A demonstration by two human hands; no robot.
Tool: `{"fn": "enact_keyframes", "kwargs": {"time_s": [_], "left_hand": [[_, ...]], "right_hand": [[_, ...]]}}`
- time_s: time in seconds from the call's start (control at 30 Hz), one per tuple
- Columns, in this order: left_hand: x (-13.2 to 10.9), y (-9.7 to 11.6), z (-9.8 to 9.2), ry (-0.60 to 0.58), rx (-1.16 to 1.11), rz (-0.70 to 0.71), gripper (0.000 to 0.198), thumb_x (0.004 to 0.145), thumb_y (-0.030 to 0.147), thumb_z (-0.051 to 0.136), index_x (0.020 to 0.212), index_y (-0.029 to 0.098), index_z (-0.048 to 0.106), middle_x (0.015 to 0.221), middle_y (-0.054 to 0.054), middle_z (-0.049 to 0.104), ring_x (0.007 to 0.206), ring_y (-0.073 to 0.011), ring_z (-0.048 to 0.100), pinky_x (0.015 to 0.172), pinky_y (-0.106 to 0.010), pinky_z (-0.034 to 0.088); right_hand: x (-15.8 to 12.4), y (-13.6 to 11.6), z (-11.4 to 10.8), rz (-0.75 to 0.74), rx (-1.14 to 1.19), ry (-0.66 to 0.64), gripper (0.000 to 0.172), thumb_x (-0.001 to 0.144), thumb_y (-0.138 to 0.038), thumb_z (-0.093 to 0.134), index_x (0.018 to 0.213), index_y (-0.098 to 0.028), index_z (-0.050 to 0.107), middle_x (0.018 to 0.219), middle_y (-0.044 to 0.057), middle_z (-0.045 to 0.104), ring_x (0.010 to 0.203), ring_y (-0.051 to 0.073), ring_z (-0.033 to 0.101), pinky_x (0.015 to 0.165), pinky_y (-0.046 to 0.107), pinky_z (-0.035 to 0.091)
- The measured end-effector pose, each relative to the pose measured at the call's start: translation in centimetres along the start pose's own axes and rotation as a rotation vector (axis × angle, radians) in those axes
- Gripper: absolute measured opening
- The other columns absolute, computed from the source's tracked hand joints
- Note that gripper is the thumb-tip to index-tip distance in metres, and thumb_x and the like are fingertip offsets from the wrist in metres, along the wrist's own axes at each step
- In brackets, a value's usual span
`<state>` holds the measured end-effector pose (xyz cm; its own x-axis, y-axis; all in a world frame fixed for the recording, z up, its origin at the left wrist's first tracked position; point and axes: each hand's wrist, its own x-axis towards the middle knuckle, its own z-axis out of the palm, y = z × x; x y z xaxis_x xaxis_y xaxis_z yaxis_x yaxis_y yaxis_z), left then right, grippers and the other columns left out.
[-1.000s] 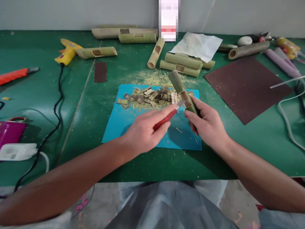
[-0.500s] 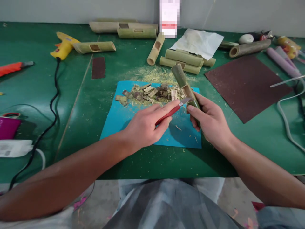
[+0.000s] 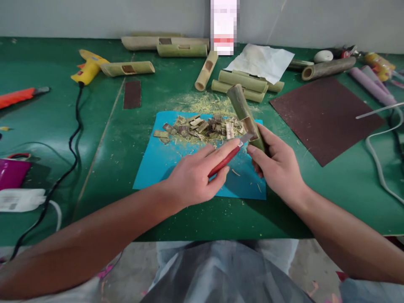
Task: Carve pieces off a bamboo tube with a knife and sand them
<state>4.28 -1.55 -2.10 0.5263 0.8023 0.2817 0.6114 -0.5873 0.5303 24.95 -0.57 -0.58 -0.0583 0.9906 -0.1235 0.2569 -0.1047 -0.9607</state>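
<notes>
Gripping the bamboo tube (image 3: 240,103) by its near end in the right hand (image 3: 279,164), above the right side of the blue sheet (image 3: 160,160) and angled lengthwise away-left beyond its far edge, while holding the red-handled knife (image 3: 224,161) in the left hand (image 3: 197,174), with blade (image 3: 246,138) at the cut opening (image 3: 249,126).

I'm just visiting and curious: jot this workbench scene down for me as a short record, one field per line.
Right hand: grips a bamboo tube near its lower end
Left hand: holds a red-handled knife
Blade: at the tube's cut opening; contact hard to tell
Beneath the hands: blue sheet on a green table
On the sheet: heaped bamboo chips
Further back: other bamboo tubes, white paper partly over some
Left side: yellow gun-shaped tool
Right side: large dark brown sheet
</notes>
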Motion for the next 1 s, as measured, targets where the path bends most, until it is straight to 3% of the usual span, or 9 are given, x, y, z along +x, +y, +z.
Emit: {"fn": "enact_keyframes", "kwargs": {"time_s": [0.17,0.27,0.4,0.6,0.73,0.8,0.9,1.0], "left_hand": [[-0.6,0.8,0.3,-0.088,-0.039,-0.010,0.070,0.091,0.023,0.051,0.156,0.027,0.025,0.109,-0.009,0.064,0.090,-0.0224,0.066,0.079,-0.034,0.057],[-0.6,1.1,0.2,-0.089,-0.071,-0.024,0.066,0.093,0.025,0.050,0.155,0.025,0.027,0.119,-0.011,0.067,0.097,-0.0243,0.069,0.082,-0.035,0.058],[-0.4,1.5,-0.4,-0.057,-0.126,-0.066,0.060,0.096,0.027,0.050,0.153,0.027,0.033,0.134,-0.008,0.065,0.096,-0.0203,0.073,0.080,-0.028,0.059],[0.3,0.9,-0.6,-0.001,-0.133,-0.083,0.056,0.097,0.025,0.050,0.151,0.022,0.039,0.116,-0.005,0.075,0.077,-0.0143,0.074,0.072,-0.023,0.058],[0.8,0.1,-0.5,0.093,-0.117,-0.085,0.054,0.095,0.024,0.052,0.149,0.024,0.044,0.136,-0.006,0.065,0.095,-0.0165,0.074,0.080,-0.023,0.058],[0.8,0.1,-0.5,0.102,-0.135,-0.057,0.055,0.095,0.024,0.053,0.148,0.022,0.044,0.135,-0.007,0.065,0.096,-0.0171,0.074,0.080,-0.023,0.058],[0.5,0.5,-0.5,0.027,-0.178,-0.028,0.058,0.093,0.023,0.052,0.150,0.021,0.041,0.120,-0.006,0.074,0.076,-0.0146,0.074,0.070,-0.022,0.058],[0.2,1.0,-0.4,-0.034,-0.189,-0.038,0.057,0.094,0.025,0.050,0.151,0.022,0.040,0.106,-0.004,0.077,0.062,-0.0130,0.070,0.062,-0.023,0.056]], "right_hand": [[-0.1,0.0,-0.1,-0.015,0.004,0.015,0.056,0.086,-0.031,0.061,0.141,-0.025,0.051,0.073,-0.002,0.056,0.055,0.013,0.047,0.050,0.029,0.042],[-0.1,-0.1,0.0,-0.036,0.010,0.016,0.054,0.087,-0.030,0.061,0.139,-0.025,0.051,0.070,-0.003,0.052,0.053,0.012,0.046,0.048,0.028,0.041],[-0.3,-0.4,0.3,-0.025,0.055,0.024,0.057,0.087,-0.028,0.060,0.143,-0.022,0.047,0.064,-0.005,0.046,0.050,0.011,0.044,0.044,0.027,0.039],[-0.6,-0.5,0.6,0.047,0.134,-0.024,0.059,0.090,-0.031,0.058,0.146,-0.023,0.043,0.055,-0.008,0.043,0.042,0.010,0.041,0.037,0.024,0.036],[-0.7,-0.5,0.7,0.061,0.152,-0.062,0.059,0.091,-0.033,0.058,0.147,-0.024,0.045,0.053,-0.009,0.042,0.041,0.010,0.041,0.036,0.023,0.035],[-0.7,-0.6,0.6,0.058,0.137,-0.040,0.060,0.090,-0.033,0.059,0.147,-0.023,0.044,0.054,-0.008,0.042,0.042,0.011,0.041,0.037,0.024,0.036],[-0.7,-0.5,0.5,0.036,0.062,0.019,0.063,0.088,-0.032,0.061,0.148,-0.024,0.044,0.062,-0.005,0.050,0.049,0.012,0.047,0.043,0.026,0.042],[-0.5,-0.2,0.4,-0.027,-0.062,0.071,0.060,0.087,-0.031,0.060,0.145,-0.026,0.047,0.087,0.002,0.065,0.074,0.019,0.062,0.060,0.031,0.052]]}}
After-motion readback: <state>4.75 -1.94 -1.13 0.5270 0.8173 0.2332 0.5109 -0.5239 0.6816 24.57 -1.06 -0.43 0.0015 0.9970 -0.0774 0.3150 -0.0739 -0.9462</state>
